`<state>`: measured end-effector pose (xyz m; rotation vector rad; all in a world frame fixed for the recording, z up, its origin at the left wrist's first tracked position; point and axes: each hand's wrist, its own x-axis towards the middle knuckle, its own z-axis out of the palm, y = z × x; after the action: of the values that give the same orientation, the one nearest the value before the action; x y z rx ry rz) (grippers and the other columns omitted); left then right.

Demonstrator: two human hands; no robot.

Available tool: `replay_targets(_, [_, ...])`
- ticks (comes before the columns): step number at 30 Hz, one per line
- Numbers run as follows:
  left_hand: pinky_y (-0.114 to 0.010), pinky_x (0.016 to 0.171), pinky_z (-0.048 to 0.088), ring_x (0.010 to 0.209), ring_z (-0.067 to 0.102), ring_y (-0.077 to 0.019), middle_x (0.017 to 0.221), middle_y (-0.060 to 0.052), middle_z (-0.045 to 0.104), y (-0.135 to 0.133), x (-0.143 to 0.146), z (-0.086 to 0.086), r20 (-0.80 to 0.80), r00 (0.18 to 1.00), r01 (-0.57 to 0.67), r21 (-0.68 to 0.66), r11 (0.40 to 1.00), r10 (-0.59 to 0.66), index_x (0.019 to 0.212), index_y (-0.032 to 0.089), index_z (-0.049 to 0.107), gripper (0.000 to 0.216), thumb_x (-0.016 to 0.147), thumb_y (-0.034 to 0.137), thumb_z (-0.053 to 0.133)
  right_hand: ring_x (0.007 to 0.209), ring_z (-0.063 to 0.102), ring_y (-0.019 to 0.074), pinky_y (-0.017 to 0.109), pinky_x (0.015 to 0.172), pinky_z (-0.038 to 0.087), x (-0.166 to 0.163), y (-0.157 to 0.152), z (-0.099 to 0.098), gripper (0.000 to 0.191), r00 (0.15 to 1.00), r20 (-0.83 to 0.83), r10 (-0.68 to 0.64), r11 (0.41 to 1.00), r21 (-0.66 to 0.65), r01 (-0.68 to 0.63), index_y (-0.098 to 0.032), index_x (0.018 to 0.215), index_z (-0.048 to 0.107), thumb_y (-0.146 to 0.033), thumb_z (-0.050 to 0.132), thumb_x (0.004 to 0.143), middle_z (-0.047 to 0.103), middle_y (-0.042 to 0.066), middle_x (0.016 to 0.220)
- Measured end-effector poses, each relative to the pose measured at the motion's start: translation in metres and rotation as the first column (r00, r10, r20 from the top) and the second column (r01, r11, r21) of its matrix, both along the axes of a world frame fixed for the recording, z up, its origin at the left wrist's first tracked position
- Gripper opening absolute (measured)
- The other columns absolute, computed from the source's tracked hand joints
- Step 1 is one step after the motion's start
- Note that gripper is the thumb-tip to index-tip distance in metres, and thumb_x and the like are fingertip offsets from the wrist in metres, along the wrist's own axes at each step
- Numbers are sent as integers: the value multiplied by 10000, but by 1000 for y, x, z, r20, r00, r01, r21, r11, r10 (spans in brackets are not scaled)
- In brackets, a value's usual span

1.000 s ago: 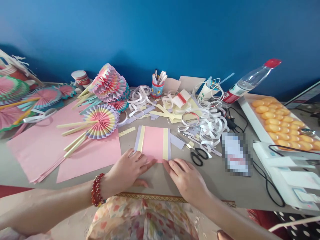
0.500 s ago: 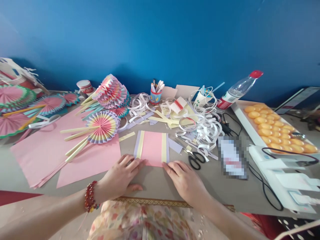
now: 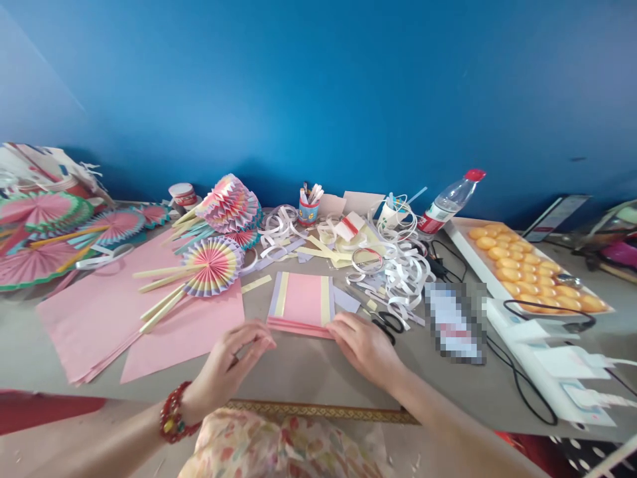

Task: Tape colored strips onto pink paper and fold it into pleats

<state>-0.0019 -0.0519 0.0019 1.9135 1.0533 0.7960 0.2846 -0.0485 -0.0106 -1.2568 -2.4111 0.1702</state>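
Observation:
A pink sheet of paper (image 3: 303, 295) lies in front of me, with pale yellow and lilac strips along its left and right sides. Its near edge shows a narrow fold with stacked layers. My right hand (image 3: 365, 348) pinches that folded edge at the near right corner; the thumb is mostly hidden. My left hand (image 3: 239, 358) is just off the near left corner, fingers loosely bent, with nothing visible in them. A red bead bracelet (image 3: 174, 415) circles the left wrist. Black-handled scissors (image 3: 391, 323) lie beyond my right hand, partly covered by it.
Larger pink sheets (image 3: 94, 305) spread at the left, under a pleated paper fan (image 3: 213, 265). Curled white paper strips (image 3: 405, 272) pile up behind the scissors. A plastic bottle (image 3: 445, 206), a tray of yellow oval pieces (image 3: 517, 265) and a white power strip (image 3: 547, 358) stand at the right.
A layered fold now shows along the paper's near edge, which lay flat before. My left hand has come off the paper toward me; my right stays at the right corner. The view has shifted slightly.

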Motion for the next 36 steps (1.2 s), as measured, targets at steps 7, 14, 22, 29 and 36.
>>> replay_targets(7, [-396,911,521,1131,579,-241,1331,-142,541,1,58,-2,448,893,194,-284,939,-49,1371,234,415,562,904,518,546,910,629,213,323,774,514,-28,-14,6,268,968,-245,-63,995,62,80,-207,1182,564,-166,431,954,650,92,1016])
replay_targets(14, [-265,667,469,693,564,-140,734,-16,600,28,63,10,197,977,-70,-56,996,80,763,173,538,358,1009,370,368,987,632,227,338,802,553,-41,-21,19,382,983,-177,52,997,73,-39,-204,1318,508,-170,480,939,648,119,1103])
replay_targets(22, [-402,783,418,916,566,-252,1027,-108,657,45,36,55,-540,779,242,728,642,319,1196,147,569,288,966,159,397,1067,595,287,443,915,486,-13,-12,55,622,985,-162,-65,809,569,147,-269,1427,409,-215,654,858,629,122,1165])
replay_targets(29, [-380,801,425,930,561,-234,1045,-98,644,41,40,40,-638,715,425,721,547,285,1239,136,547,294,976,139,416,977,599,225,377,875,425,-14,-2,49,276,993,88,-79,875,483,27,-216,1170,625,-125,553,919,703,58,1057])
replay_targets(36, [-330,690,397,828,572,-194,960,-52,658,33,24,17,-571,787,421,773,474,234,1149,154,591,214,964,138,486,853,573,198,343,773,424,-1,-12,20,162,989,146,8,885,460,-75,-159,977,670,-90,538,913,700,52,905])
